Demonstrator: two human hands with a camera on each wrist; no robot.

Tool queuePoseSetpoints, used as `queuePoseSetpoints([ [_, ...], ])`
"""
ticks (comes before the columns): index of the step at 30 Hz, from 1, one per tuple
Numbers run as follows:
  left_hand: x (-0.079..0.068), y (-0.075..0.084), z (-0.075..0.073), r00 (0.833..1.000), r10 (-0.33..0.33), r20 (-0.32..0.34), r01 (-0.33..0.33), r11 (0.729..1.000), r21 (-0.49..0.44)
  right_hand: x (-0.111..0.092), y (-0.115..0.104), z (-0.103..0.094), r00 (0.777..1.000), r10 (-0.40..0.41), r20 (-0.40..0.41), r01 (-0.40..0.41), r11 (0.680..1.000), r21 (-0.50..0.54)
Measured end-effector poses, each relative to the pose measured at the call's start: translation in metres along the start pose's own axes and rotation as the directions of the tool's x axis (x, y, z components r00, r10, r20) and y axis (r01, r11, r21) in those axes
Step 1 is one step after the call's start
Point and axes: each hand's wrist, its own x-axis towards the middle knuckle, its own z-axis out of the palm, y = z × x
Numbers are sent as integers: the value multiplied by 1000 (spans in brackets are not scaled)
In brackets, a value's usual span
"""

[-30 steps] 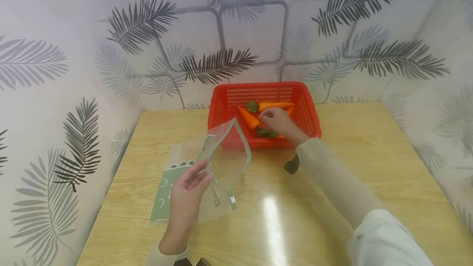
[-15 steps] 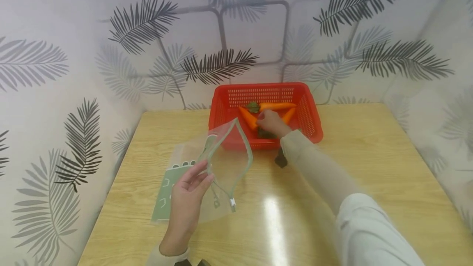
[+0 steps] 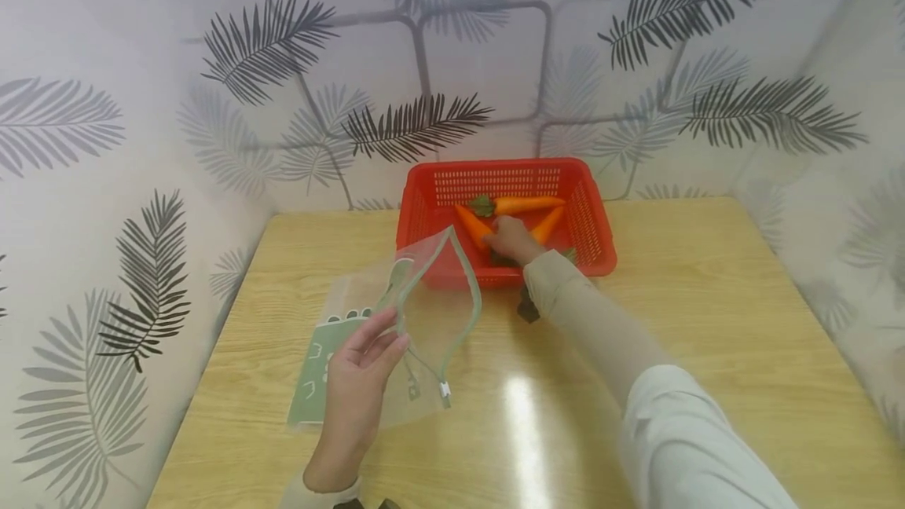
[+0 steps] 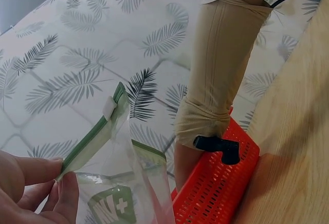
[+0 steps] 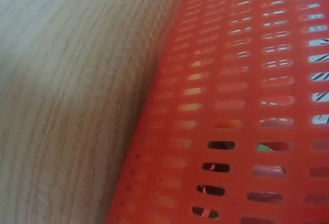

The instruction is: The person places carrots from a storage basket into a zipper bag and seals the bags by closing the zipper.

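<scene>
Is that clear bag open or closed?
Open. The clear bag has its green edges standing apart, leaving a gap, and the left hand pinches one edge.

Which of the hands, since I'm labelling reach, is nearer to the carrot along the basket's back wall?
Right. The right hand is inside the red basket, just in front of that carrot; the left hand is outside it, pinching the clear bag.
</scene>
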Motion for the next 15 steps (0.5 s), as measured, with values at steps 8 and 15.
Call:
queuePoseSetpoints([
  [8,3,-1,-3,1000,6,0,-6,1000,23,-5,-7,-3,987,-113,-115,118,992,36],
  [15,6,1,-6,1000,31,5,-31,999,32,-43,-35,-26,936,-313,-160,336,931,142],
])
